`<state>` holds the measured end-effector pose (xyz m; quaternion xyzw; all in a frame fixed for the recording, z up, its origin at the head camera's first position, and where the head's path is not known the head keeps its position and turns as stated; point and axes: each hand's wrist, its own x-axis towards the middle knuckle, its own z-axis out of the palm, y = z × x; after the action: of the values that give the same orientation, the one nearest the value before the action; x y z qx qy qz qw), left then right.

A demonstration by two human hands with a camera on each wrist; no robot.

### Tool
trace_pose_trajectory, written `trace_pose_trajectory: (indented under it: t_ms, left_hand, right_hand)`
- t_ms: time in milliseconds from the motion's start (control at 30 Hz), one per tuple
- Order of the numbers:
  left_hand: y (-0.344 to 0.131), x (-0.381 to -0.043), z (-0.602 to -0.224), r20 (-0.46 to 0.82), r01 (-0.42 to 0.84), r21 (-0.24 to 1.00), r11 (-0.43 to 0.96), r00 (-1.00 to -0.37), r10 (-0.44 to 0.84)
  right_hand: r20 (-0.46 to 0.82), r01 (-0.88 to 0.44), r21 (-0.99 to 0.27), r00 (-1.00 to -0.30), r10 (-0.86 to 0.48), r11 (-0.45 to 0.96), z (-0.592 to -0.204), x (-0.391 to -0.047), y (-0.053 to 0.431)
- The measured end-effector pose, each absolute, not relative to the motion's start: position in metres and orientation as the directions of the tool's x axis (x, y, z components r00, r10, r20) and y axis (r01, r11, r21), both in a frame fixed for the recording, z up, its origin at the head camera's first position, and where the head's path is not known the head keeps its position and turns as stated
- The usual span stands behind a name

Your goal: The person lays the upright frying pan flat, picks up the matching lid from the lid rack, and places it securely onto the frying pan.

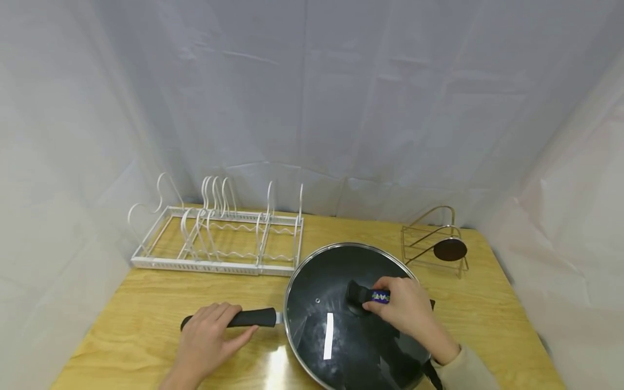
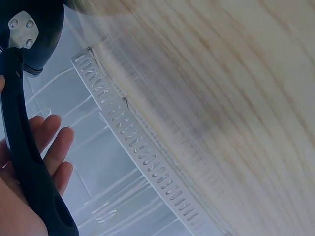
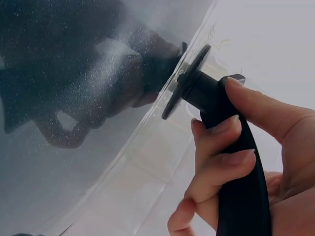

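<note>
A large frying pan (image 2: pixel 47 29) with a glass lid (image 1: pixel 312 279) stands at the front of the wooden table in the head view. My left hand (image 1: pixel 207 336) holds the pan's long black handle (image 1: pixel 253 318), fingers over it and thumb apart along the near side. The left wrist view shows that handle lying across the palm. On top of the lid, my right hand (image 1: pixel 407 309) grips the black lid handle (image 1: pixel 358 292), which carries a blue printed label. Thumb and fingers wrap around it in the right wrist view, with the lid's glass beside them.
A white metal dish rack (image 1: pixel 195 265) with several upright loops stands at the back left. At the back right is a small gold wire rack (image 1: pixel 453 214) with a dark brown disc (image 1: pixel 450 249) at its front. Pale sheeting (image 1: pixel 341 108) hangs behind and at both sides.
</note>
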<state>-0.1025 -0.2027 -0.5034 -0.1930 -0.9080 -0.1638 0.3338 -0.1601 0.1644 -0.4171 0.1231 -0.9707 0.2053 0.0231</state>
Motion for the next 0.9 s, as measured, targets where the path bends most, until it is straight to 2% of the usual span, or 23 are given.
trace_pose_trajectory:
  t_ms: [233, 467, 567, 767, 900]
  left_hand:
    - [-0.198, -0.111, -0.503, 0.717, 0.482, 0.147, 0.864, -0.654, 0.242]
    - [-0.194, -0.119, -0.507, 0.722, 0.47, 0.156, 0.869, -0.655, 0.224]
    - [-0.195, -0.117, -0.506, 0.702, 0.456, 0.152, 0.877, -0.674, 0.229]
    - [-0.206, -0.104, -0.486, 0.542, 0.443, 0.189, 0.877, -0.791, 0.283]
    - [-0.215, -0.097, -0.467, 0.474, 0.469, 0.216, 0.856, -0.817, 0.328]
  right_hand:
    - [0.057, -0.246, -0.4, -0.968, -0.244, 0.883, -0.415, -0.166, 0.17]
    - [0.053, -0.25, -0.38, -0.967, -0.249, 0.891, -0.411, -0.173, 0.174]
    - [0.042, -0.265, -0.378, -0.962, -0.269, 0.887, -0.411, -0.173, 0.174]
    - [0.044, -0.368, -0.411, -0.922, -0.385, 0.834, -0.413, -0.166, 0.178]
    - [0.149, -0.491, -0.433, -0.866, -0.477, 0.756, -0.411, -0.159, 0.193]
